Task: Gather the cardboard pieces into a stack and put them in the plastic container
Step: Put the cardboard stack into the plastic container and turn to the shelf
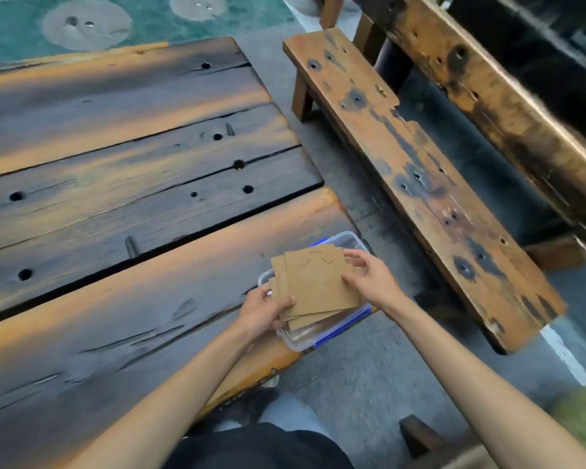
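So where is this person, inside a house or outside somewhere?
Most likely outside, in a yard or park seating spot. The table is rough, weathered planks, a worn wooden bench stands beside it, and the ground underneath looks like bare concrete with a painted white line.

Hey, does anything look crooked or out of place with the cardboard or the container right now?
Yes. The cardboard pieces are fanned out, edges not lined up, held by both hands over the plastic container. The container sits at the table's corner.
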Demonstrator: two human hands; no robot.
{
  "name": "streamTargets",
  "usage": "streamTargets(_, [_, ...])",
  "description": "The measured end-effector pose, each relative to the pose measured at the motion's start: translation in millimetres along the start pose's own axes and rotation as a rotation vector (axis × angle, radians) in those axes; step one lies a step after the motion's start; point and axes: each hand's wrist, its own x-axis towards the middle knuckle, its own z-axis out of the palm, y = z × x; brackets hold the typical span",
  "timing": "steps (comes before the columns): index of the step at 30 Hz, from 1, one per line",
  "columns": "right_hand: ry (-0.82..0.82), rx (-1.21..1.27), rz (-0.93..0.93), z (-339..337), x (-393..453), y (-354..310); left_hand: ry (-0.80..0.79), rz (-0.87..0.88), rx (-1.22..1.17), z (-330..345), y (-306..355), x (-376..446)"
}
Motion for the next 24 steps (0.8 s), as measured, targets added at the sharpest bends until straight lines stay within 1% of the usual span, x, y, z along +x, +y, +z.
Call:
streamTargets(3, [0.021, -0.122, 0.026, -13.9, 11.0, 8.4, 0.034, -0.046, 0.016, 22.3, -1.0, 15.1])
streamTargets(6, [-0.019, -0.23, 0.057, -21.9, 21.0, 15.6, 0.058, -0.116, 0.072, 39.2, -3.0, 34.0])
streamTargets(9, [-0.057, -0.319, 0.081, -21.4, 27.5, 18.1, 0.074, -0.184, 0.222, 46.2, -7.1, 49.3])
streamTargets(12, [-0.04, -0.448, 0.076, -15.0, 33.3, 17.7, 0.077, -0.233, 0.314, 49.4, -12.6, 57.8])
streamTargets(14, [-0.033, -0.52, 0.081, -7.7, 34.7, 18.5, 0.095, -0.234, 0.392, 52.9, -13.3, 59.7])
streamTargets(17, [-0.014, -0.567, 0.102, 2.4, 35.2, 20.6, 0.122, -0.208, 0.592, 58.6, -11.9, 61.3])
streamTargets(21, [0.003, -0.621, 0.089, 10.1, 32.5, 22.6, 0.084, -0.158, 0.858, 63.1, -5.1, 59.4])
streamTargets(24, [0.011, -0.601, 0.075, 9.4, 25.0, 25.1, 0.051, -0.151, 0.894, 60.9, -2.8, 57.8])
